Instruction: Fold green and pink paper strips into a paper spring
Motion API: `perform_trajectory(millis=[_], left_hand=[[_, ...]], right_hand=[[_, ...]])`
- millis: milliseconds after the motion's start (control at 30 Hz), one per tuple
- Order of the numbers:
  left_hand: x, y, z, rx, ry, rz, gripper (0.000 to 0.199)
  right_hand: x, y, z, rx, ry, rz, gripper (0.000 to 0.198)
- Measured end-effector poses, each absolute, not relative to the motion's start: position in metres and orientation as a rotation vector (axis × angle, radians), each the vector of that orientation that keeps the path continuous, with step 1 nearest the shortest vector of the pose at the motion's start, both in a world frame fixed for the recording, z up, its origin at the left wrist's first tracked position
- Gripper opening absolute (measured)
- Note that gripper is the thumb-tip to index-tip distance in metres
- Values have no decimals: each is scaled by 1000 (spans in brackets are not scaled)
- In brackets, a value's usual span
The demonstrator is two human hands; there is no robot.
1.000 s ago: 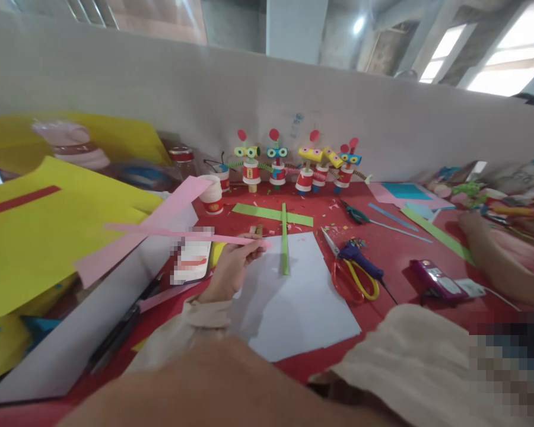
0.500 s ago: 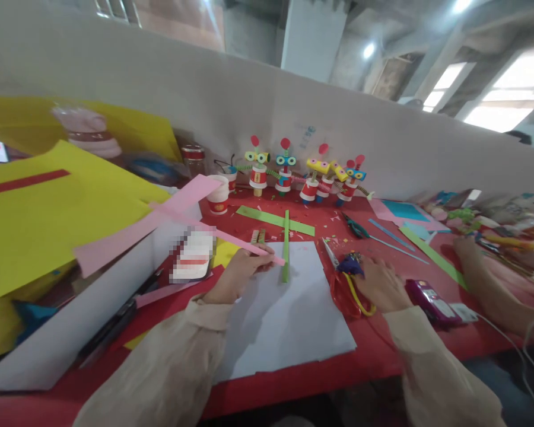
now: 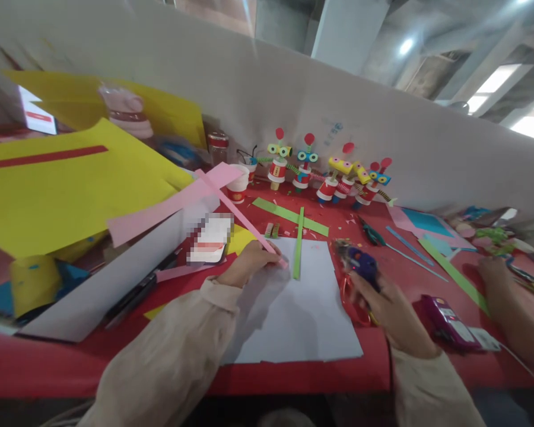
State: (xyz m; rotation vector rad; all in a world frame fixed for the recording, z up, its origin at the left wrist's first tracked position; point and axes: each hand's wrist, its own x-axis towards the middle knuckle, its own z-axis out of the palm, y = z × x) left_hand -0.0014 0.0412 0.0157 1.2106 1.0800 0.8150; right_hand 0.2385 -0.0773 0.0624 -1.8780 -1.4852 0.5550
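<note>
My left hand [image 3: 251,262] pinches the lower end of a narrow pink paper strip [image 3: 240,216] over the white paper sheets [image 3: 305,320]. The strip slants up to the left, across a wider pink piece. Beside its end, a narrow green strip [image 3: 298,243] lies on the sheets, partly over a wider green strip [image 3: 271,207]. My right hand [image 3: 398,311] is closed around a dark blue glue gun [image 3: 363,264] with a small red light, its front end blurred. Under that hand show red scissors handles [image 3: 353,308], partly hidden.
Several paper-cup figures [image 3: 302,177] stand along the wall. At the left are yellow paper [image 3: 71,196], a white board [image 3: 129,284] and a phone [image 3: 211,237]. Pliers [image 3: 372,231] and a purple device [image 3: 447,320] lie right. Another person's arm [image 3: 511,302] rests at the far right.
My right hand, which lay flat beside the glue gun, has taken hold of it and lifted it. The pink strip's end has moved away from the green strip. The view has shifted left.
</note>
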Motion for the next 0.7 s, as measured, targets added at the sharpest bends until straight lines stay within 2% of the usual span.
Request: perform_trajectory(millis=[67, 167, 367, 700], left_hand=[[0, 41, 15, 1225, 1108, 807, 6], [1, 42, 13, 1263, 1153, 789, 5], [2, 42, 13, 1334, 1224, 789, 9], [2, 43, 12, 1386, 1237, 782, 6]], right_hand=[[211, -80, 56, -1741, -1500, 914, 48], [186, -77, 42, -1661, -1464, 1065, 47], [178, -73, 33, -1653, -1403, 1091, 45], [172, -70, 37, -1669, -1445, 1080, 42]])
